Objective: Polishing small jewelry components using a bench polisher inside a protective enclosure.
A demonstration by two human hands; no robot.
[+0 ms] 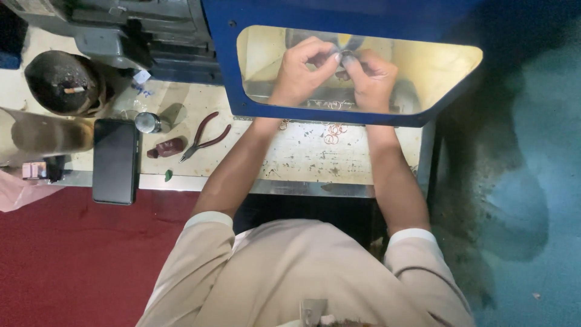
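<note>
1. Hands sit behind a clear shield window in a blue metal frame (225,72), upper centre of the frame.
2. Left hand (301,71): fingers pinched together on a small dark metal ring-shaped piece (346,57), seen through the window.
3. Right hand (374,79): fingertips closed on the same piece from the other side; both hands touch at the piece.
4. Small copper-coloured wire rings (333,133) lie scattered on the scuffed cream worktop (302,160), just below the frame, between the forearms.
5. Red-handled pliers (203,138) lie at centre left, jaws pointing lower left.
6. Black flat phone (115,160) lies left of the pliers, at the worktop edge.
7. Small round metal tin (147,122) stands just above the phone.
8. Dark round bowl (63,82) with a cigarette sits at upper left.
</note>
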